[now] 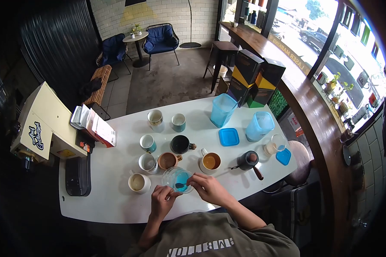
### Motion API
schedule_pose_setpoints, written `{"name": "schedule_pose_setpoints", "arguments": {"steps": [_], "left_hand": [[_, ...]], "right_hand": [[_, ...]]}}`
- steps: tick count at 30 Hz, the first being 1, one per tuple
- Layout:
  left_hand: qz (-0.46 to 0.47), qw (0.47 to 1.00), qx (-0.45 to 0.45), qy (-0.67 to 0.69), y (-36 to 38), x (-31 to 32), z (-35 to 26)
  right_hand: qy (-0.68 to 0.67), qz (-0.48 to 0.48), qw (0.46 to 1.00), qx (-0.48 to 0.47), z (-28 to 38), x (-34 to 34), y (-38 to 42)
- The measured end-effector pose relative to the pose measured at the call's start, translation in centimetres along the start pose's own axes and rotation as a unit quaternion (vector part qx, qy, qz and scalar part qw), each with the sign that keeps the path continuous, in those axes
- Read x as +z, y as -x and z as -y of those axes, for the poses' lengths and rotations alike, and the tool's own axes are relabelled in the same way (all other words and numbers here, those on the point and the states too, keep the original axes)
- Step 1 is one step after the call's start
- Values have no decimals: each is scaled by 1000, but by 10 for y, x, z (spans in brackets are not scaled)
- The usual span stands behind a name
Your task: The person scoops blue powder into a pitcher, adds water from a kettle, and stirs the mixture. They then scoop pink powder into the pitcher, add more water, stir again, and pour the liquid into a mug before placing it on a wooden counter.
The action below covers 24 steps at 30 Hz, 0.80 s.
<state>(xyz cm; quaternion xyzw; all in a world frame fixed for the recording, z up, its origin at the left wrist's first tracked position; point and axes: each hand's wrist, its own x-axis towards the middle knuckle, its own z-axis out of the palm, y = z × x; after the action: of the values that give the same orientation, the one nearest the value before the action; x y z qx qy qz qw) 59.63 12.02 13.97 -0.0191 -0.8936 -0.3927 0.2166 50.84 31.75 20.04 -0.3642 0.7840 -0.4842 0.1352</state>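
Near the table's front edge stands a clear glass bowl (170, 176) with something blue in it. My left hand (163, 198) is closed at the bowl's near left side, its fingers pinched on the rim. On the right side, my right hand (205, 186) pinches a small dark spoon (179, 185) whose tip is inside the bowl. Close beyond the bowl are a brown mug (168, 160) and an orange-lined white mug (211, 161). A cream mug (139, 182) stands to the left of my hands.
More mugs (148, 143) stand farther back on the white table (116, 201). To the right are blue containers (222, 110), blue lids (229, 137), a glass jug (275, 145) and a dark pot (247, 160). A cream machine (49, 124) occupies the left end.
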Motion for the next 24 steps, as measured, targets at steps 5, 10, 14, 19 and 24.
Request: {"name": "schedule_pose_setpoints", "arguments": {"steps": [5,10,14,19,24], "left_hand": [[5,1000,-1,-1,1,0,0],[-1,1000,5,-7,0,0,1],[3,1000,3,-13,0,-1,1],[7,1000,2,-12,-1,-2,-1],[14,1000,-2,-9,-2,-3,-2]], "right_hand": [[-64,8,998,21,2,-1,0],[-29,3,999,15,5,-2,2],[35,-6,999,-4,1,-1,3],[51,-55,995,-71,-9,2,1],[-24,6,998,53,4,-3,3]]}}
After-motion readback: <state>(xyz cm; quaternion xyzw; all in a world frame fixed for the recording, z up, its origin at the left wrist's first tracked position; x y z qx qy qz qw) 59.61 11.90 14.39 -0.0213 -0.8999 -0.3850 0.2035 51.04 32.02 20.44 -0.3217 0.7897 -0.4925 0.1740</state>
